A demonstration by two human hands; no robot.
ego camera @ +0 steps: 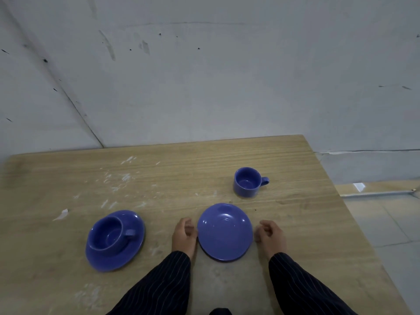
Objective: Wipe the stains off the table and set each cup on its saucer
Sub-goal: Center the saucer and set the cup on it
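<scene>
**Two hands flank an empty blue saucer; one cup already seated, one still on the bare table**

Head view: A wooden table (227,160) with a pale grain fills the lower half, set against a grey scuffed wall (204,76). Near the front centre lies an empty blue saucer (225,233), flat on the wood. The left hand (184,235) sits just beside its left rim, fingers curled loosely inward with the fingertips at or almost at the edge; whether they actually touch it cannot be told. The right hand (271,235) rests near the right rim, apart from it, fingers likewise curled and holding nothing. Both wrists come out of dark pinstriped sleeves (168,283).

To the left, a second blue saucer (113,258) carries a blue cup (106,233) standing upright on it, handle pointing right. Behind the empty saucer and slightly right, another blue cup (247,181) stands upright directly on the table, handle to the right, apart from the saucer.

White smears and flecks (122,178) are scattered over the left and middle of the tabletop, with a larger white scrap or chip (61,214) near the left edge. Fainter pale patches (91,294) show on the near part of the table.
</scene>
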